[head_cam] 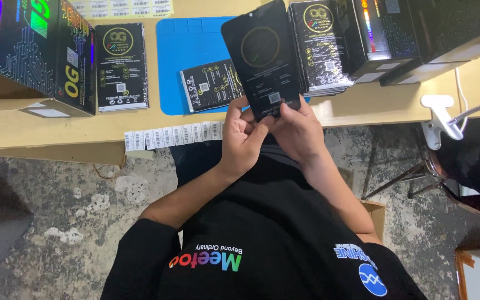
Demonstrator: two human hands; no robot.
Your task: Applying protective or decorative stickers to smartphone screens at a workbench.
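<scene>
Head view, looking down over the person's chest to the edge of a wooden bench.

Both hands are raised just in front of the bench edge and meet on one item: a flat black packet [261, 58] with a ring emblem on its face and a small label patch near its lower end. The packet stands tilted, its upper end leaning over the blue work mat [187, 55] and its lower end in the hands.

The left hand [242, 141] is curled, thumb and fingertips closed on the packet's lower left corner. The right hand [295, 130] wraps the lower right edge, thumb laid across the front near the label patch. Both grips are closed on the packet; the exact fingertip contact under the packet is hidden, so it probably rests on the fingers behind.

On the mat, just behind the hands, lies a second black packet [209, 84], flat and skewed. To its right a stack of like packets [322, 47] leans against dark cartons. At far left another packet [121, 66] lies flat beside an open dark carton [34, 50]. A strip of white barcode stickers [173, 136] lies along the bench edge, just left of the left hand. A white clamp [439, 119] grips the bench edge at right.
</scene>
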